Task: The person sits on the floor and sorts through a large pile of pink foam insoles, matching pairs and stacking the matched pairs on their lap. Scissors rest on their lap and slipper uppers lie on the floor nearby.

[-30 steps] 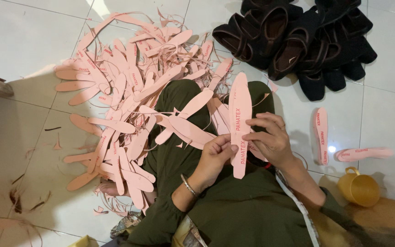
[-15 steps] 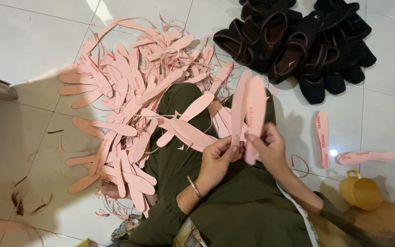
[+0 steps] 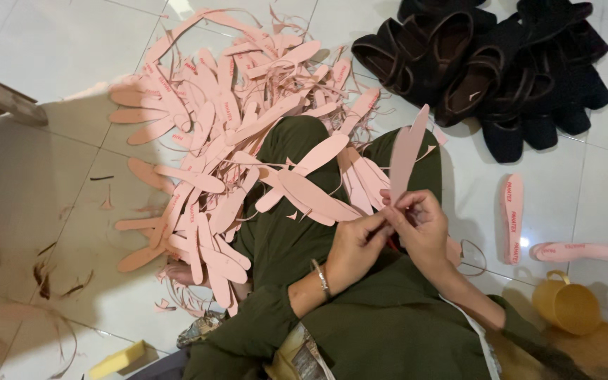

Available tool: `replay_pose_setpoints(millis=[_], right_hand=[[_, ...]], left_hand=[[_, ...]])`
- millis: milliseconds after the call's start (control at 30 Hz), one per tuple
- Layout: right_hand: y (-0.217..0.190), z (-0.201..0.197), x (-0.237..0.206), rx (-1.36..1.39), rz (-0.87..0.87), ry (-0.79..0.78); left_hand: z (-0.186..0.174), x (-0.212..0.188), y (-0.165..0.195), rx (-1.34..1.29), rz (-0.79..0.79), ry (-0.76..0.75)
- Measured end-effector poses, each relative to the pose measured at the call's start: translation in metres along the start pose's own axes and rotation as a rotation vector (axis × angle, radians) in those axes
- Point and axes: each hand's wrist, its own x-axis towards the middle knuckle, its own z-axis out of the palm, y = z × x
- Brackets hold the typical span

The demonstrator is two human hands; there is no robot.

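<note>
The left hand (image 3: pixel 357 246) and right hand (image 3: pixel 423 229) meet above the lap, fingers (image 3: pixel 381 219) of both pinching the lower end of a pink insole (image 3: pixel 406 151), which stands nearly upright, edge-on to the camera. A bangle (image 3: pixel 322 276) sits on the left wrist. A heap of pink insoles (image 3: pixel 212 141) covers the floor (image 3: pixel 29 42) and spills over the green-clad knees. Black sandals (image 3: pixel 487 63) lie piled at upper right. Two more insoles (image 3: pixel 511 218) lie on the tiles at right, near a yellow cup (image 3: pixel 564 304). A yellow sponge (image 3: pixel 124 359) sits at the bottom.
</note>
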Motion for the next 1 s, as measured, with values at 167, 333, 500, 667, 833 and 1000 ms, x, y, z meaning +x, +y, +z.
replay_pose_setpoints(millis=[167, 333, 500, 667, 833, 1000], right_hand=[[-0.003, -0.009, 0.003, 0.121, 0.098, 0.031], [-0.001, -0.030, 0.008, 0.290, 0.163, 0.145], [-0.010, -0.057, 0.015, 0.308, 0.277, 0.091], [-0.026, -0.067, 0.017, 0.137, 0.355, 0.081], [-0.037, -0.074, 0.020, -0.038, 0.385, 0.106], [-0.036, -0.074, 0.022, -0.051, 0.408, 0.090]], left_hand=[[-0.009, 0.006, 0.019, 0.217, 0.057, -0.147], [-0.031, 0.020, 0.022, 0.618, 0.258, -0.068], [-0.070, 0.029, 0.012, 1.001, 0.056, 0.206], [-0.136, 0.018, -0.009, 1.002, -0.035, 0.401], [-0.217, -0.037, -0.032, 1.063, -0.369, 0.551], [-0.247, -0.083, -0.069, 0.993, -1.112, 0.272]])
